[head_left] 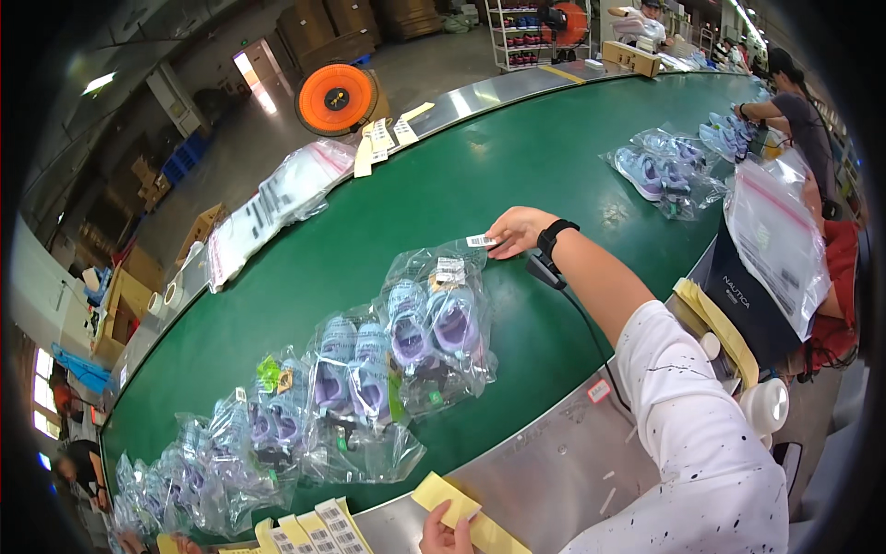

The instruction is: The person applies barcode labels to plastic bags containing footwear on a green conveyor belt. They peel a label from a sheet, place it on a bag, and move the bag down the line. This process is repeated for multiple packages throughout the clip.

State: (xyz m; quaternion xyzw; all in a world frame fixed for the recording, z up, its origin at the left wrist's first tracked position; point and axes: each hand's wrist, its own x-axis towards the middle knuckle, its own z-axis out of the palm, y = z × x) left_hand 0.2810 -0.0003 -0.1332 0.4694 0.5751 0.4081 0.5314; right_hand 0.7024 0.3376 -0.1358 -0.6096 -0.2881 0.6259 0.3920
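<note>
R hand has its grip pinched on a white barcode label, at far end of some bagged blue shoes mid green belt. L hand grip's closed on a yellow strip, near side btw.

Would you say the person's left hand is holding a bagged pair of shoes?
No, the left hand is holding a yellow strip.
</note>
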